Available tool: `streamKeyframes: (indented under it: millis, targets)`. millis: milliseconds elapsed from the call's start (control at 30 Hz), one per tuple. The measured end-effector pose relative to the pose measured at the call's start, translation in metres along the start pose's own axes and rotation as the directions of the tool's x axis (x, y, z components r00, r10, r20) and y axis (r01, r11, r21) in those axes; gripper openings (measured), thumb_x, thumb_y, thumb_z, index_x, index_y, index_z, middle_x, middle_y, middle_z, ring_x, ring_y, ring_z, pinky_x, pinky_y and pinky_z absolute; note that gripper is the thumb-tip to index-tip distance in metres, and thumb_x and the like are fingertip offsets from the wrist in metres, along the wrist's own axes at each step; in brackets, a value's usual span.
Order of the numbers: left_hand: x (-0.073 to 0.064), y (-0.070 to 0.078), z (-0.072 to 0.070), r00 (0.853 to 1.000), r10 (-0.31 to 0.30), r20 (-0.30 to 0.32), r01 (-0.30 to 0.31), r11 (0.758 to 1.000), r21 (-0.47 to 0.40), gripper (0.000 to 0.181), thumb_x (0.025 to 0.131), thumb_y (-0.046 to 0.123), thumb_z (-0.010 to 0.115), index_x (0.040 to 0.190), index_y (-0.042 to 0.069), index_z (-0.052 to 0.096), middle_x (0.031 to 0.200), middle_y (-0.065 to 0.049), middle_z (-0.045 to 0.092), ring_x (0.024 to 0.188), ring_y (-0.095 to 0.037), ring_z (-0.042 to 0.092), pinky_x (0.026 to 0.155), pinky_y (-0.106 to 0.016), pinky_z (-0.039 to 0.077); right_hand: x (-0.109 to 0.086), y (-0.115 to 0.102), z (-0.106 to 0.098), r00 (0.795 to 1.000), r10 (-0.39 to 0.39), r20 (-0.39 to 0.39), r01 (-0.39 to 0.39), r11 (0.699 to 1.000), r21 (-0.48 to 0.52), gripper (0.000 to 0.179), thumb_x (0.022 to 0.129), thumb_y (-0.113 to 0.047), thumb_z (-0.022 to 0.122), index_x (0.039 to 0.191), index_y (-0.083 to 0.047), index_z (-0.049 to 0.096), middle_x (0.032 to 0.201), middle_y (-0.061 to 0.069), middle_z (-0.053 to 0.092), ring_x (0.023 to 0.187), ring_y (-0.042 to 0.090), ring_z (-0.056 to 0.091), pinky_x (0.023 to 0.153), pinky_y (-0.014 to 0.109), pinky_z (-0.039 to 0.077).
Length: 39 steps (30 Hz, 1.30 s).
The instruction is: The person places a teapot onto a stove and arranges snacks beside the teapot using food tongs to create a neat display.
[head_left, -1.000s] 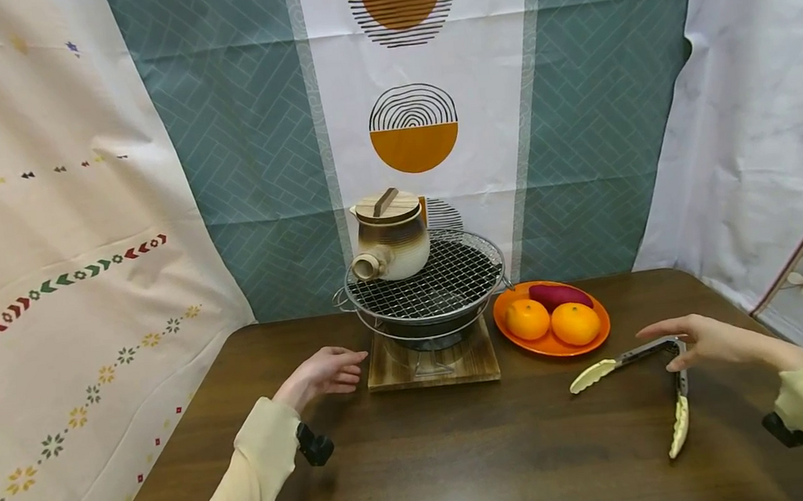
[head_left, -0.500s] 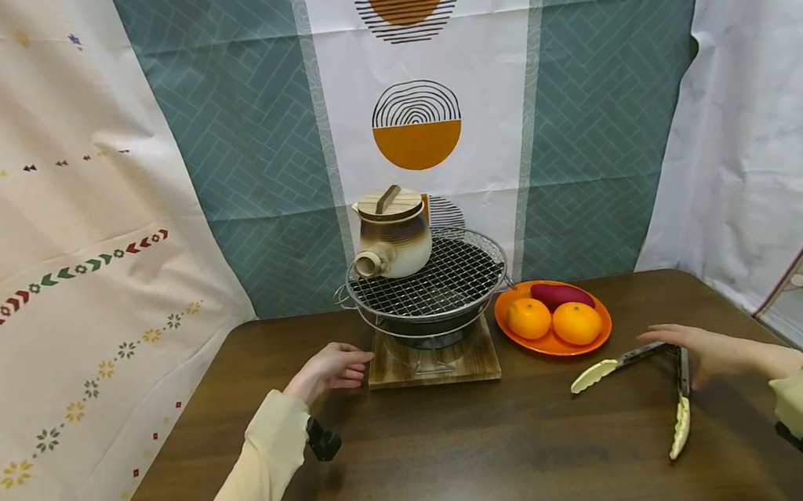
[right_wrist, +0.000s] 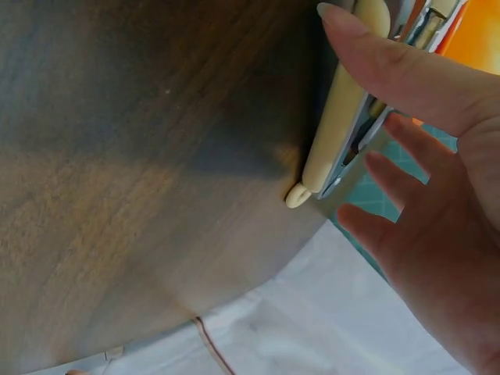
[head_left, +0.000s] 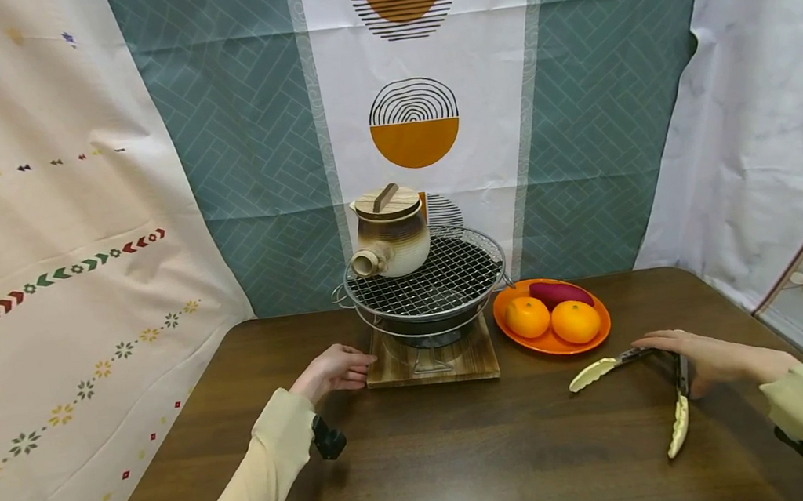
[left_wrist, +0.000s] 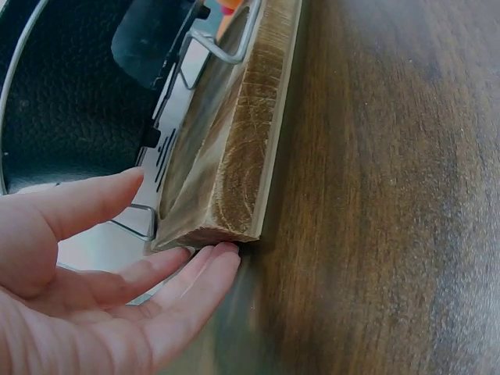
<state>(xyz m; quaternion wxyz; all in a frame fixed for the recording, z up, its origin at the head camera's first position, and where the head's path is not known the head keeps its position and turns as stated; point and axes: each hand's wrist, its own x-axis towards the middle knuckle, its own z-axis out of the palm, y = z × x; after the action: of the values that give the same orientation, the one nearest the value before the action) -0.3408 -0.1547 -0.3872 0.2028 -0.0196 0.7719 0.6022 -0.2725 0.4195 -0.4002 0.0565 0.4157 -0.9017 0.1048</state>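
My left hand [head_left: 333,370] is at the left side of a square wooden board [head_left: 464,370]. In the left wrist view its fingertips [left_wrist: 223,251] touch the end of the board, and the thumb is raised apart from it. The fingers are fairly straight. My right hand [head_left: 721,359] is over the hinge end of a pair of tongs [head_left: 593,374], which lies spread on the table with cream-coloured tips. In the right wrist view the thumb lies by the tongs' cream-coloured arm [right_wrist: 332,137], while the other fingers are loosely bent, not closed round it.
On the board stands a round black grill with a wire mesh [head_left: 446,282]. A lidded clay pot [head_left: 404,242] sits on the mesh's left part. Right of it, an orange plate [head_left: 554,348] bears two oranges [head_left: 575,322] and a purple sweet potato [head_left: 561,293]. Cloths hang around the table [head_left: 453,459].
My left hand has moved slightly right, up to the board. My right hand has lowered and shifted a little left over the tongs' hinge end. The tongs and grill have stayed put.
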Motion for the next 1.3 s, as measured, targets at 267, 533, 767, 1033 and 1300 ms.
streamKeyframes:
  millis: [267,533,767,1033,1300]
  targets:
    - [0.003,-0.006,-0.001,1.0,-0.008,0.0,0.008,1.0,-0.024,0.035,0.085,0.007,0.061,0.109,-0.013,0.045,0.09,-0.016,0.05,0.076,-0.024,0.053,0.075,-0.041,0.049,0.003,-0.002,0.0,0.999,0.039,0.036,-0.04,0.998,0.04,0.107,0.034,-0.002,0.082,0.133,-0.011,0.04,0.121,0.012,0.042,0.104,0.021,0.038,0.071,0.026,0.043]
    - [0.006,-0.007,-0.001,1.0,0.003,-0.007,-0.003,0.999,-0.048,0.035,0.084,-0.001,0.061,0.11,-0.016,0.043,0.082,-0.013,0.056,0.071,-0.021,0.057,0.073,-0.04,0.05,0.009,-0.005,-0.002,0.995,0.062,0.082,-0.063,0.998,0.008,0.111,0.032,-0.003,0.084,0.133,-0.012,0.04,0.114,0.019,0.044,0.097,0.029,0.042,0.069,0.03,0.045]
    - [0.007,-0.009,0.0,0.999,0.026,-0.033,-0.027,0.999,-0.037,0.039,0.081,-0.008,0.061,0.113,-0.022,0.044,0.08,-0.014,0.062,0.071,-0.018,0.06,0.072,-0.038,0.051,0.014,-0.007,-0.004,0.979,0.113,0.169,-0.123,0.991,0.048,0.108,0.035,-0.004,0.087,0.132,-0.015,0.041,0.114,0.022,0.043,0.096,0.039,0.043,0.066,0.037,0.047]
    - [0.01,-0.012,0.003,0.997,0.036,-0.063,-0.039,0.998,-0.046,0.037,0.079,-0.013,0.06,0.111,-0.023,0.044,0.081,-0.017,0.063,0.07,-0.02,0.06,0.071,-0.039,0.051,0.016,-0.005,-0.003,0.975,0.116,0.187,-0.124,0.992,0.029,0.093,0.035,-0.013,0.088,0.116,0.011,0.048,0.112,0.023,0.051,0.102,0.026,0.049,0.08,0.028,0.044]
    - [0.01,-0.013,0.006,0.995,0.037,-0.09,-0.041,0.998,-0.042,0.034,0.079,-0.014,0.061,0.109,-0.022,0.047,0.078,-0.016,0.062,0.067,-0.019,0.059,0.068,-0.038,0.052,0.017,-0.009,0.0,0.993,0.065,0.1,-0.059,0.997,-0.055,0.087,0.033,-0.02,0.089,0.108,0.01,0.054,0.102,0.016,0.058,0.09,0.025,0.055,0.073,0.033,0.048]
